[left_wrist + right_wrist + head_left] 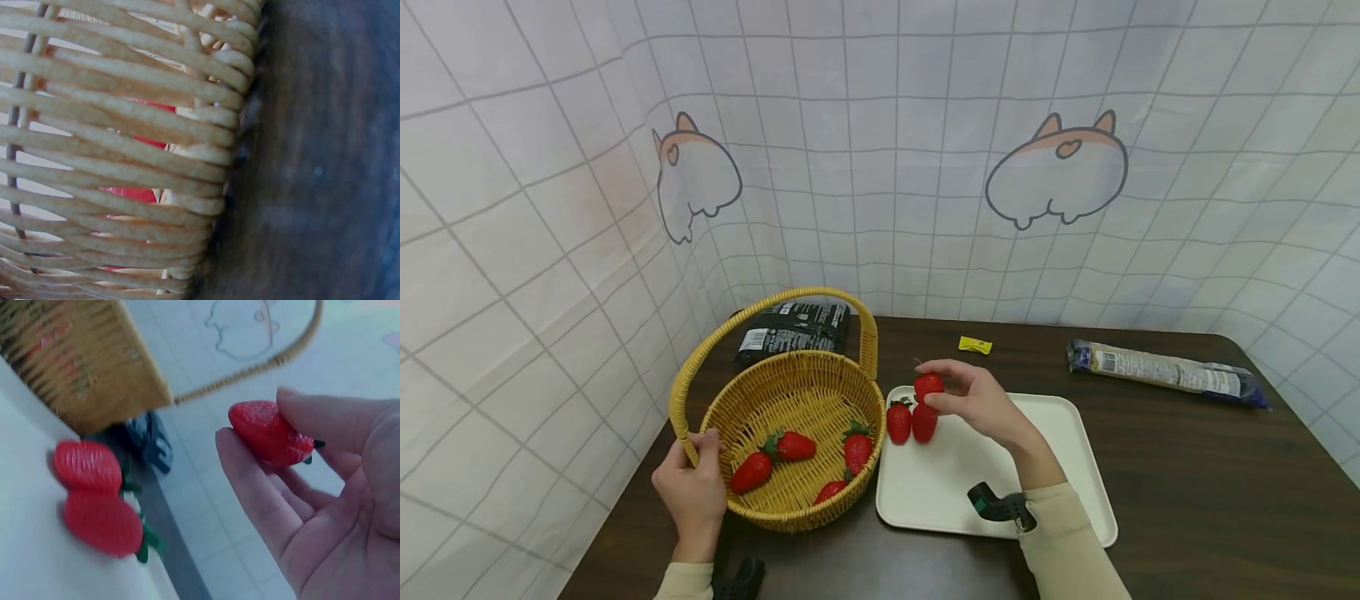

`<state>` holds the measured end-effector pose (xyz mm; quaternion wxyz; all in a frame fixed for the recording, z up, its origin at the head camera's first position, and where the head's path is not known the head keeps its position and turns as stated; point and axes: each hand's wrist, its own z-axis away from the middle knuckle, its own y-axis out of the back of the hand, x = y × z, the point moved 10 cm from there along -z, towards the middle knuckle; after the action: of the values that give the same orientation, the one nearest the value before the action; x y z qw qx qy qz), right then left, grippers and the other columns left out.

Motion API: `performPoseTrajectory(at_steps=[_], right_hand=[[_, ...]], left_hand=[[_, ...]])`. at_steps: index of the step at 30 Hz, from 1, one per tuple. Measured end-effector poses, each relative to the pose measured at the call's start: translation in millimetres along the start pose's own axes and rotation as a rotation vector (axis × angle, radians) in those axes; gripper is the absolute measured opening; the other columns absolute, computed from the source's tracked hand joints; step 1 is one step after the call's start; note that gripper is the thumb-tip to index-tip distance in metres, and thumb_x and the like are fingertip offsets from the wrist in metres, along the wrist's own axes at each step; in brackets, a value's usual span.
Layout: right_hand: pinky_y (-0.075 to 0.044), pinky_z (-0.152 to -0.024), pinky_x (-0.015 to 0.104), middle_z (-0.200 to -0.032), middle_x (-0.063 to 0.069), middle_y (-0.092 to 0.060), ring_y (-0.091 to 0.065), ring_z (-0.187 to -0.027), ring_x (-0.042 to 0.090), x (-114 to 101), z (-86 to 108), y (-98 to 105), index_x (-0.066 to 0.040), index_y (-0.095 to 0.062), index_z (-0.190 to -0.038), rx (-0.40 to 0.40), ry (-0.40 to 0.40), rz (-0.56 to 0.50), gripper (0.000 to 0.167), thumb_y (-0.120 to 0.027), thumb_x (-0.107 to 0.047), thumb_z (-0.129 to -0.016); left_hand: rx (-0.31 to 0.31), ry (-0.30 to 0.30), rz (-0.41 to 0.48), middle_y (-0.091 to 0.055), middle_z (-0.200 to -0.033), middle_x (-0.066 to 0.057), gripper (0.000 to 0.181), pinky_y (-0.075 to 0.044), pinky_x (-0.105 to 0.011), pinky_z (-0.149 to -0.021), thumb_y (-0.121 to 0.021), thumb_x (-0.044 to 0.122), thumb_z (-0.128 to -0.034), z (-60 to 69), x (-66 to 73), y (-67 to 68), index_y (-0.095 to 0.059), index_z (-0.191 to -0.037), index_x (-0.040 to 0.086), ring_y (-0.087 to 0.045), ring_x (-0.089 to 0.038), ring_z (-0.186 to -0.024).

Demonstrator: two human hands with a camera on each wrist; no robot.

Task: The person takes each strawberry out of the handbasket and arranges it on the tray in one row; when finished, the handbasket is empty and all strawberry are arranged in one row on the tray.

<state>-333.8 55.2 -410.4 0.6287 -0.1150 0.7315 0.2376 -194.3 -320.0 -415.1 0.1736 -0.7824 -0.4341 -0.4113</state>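
Observation:
My right hand (973, 400) pinches a red strawberry (269, 432) between thumb and fingers, above the white tray (955, 500). Two more strawberries (103, 523) lie side by side at the tray's left end. With my left hand (692, 487) I grip the yellow wicker basket (801, 521) at its left rim, where the tall handle (681, 400) meets it. Several strawberries (793, 446) rest inside the basket. The left wrist view shows only the basket's woven side (125, 150), with bits of red through the gaps; the left hand is out of that view.
A black package (793, 333) lies behind the basket. Toward the back of the dark table (1187, 467) is a small yellow packet (975, 345). A long blue-and-clear package (1165, 372) lies at the back right. Light checked curtains (895, 167) enclose the table's back and sides.

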Motion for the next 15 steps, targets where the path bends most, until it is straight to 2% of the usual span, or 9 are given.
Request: performPoseTrajectory(at_steps=[4,9,11,15], right_hand=[[-0.055,-0.083,0.044,-0.127,0.019,-0.056,-0.064,-0.102,0.037,15.9,1.8,21.5,-0.005,-0.056,-0.132,0.077,-0.036,-0.031,0.042,-0.067,-0.009,-0.092],[-0.057,-0.079,0.041,-0.126,0.022,-0.051,-0.061,-0.104,0.032,27.3,5.9,43.7,-0.003,-0.054,-0.133,0.15,-0.053,-0.061,0.045,-0.068,-0.008,-0.091],[-0.056,-0.079,0.04,-0.128,0.022,-0.051,-0.058,-0.107,0.033,31.0,7.7,50.0,-0.003,-0.053,-0.134,0.163,-0.066,-0.056,0.046,-0.068,-0.008,-0.091],[-0.056,-0.082,0.039,-0.13,0.02,-0.053,-0.054,-0.112,0.036,43.2,13.2,60.2,-0.007,-0.055,-0.133,0.184,-0.133,-0.032,0.044,-0.067,-0.007,-0.09]], left_hand=[[-0.002,0.0,0.008,-0.064,-0.061,-0.01,0.022,-0.03,-0.018,-0.041,-0.068,-0.001,-0.0875,0.8,-0.3,-0.1,-0.065,-0.066,0.001,-0.041,-0.001,-0.044],[-0.005,-0.011,0.026,-0.065,-0.062,-0.015,0.022,-0.034,-0.016,-0.045,-0.067,-0.003,-0.0874,0.4,2.9,-0.5,-0.065,-0.066,-0.001,-0.051,0.0,-0.052],[-0.005,-0.013,0.026,-0.064,-0.062,-0.015,0.022,-0.034,-0.016,-0.045,-0.067,-0.003,-0.0872,0.1,3.5,-0.3,-0.064,-0.066,-0.001,-0.051,-0.001,-0.051],[-0.009,-0.01,0.016,-0.063,-0.061,-0.014,0.021,-0.03,-0.018,-0.041,-0.068,-0.003,-0.0871,1.1,3.0,1.1,-0.064,-0.066,0.0,-0.041,-0.001,-0.044]])
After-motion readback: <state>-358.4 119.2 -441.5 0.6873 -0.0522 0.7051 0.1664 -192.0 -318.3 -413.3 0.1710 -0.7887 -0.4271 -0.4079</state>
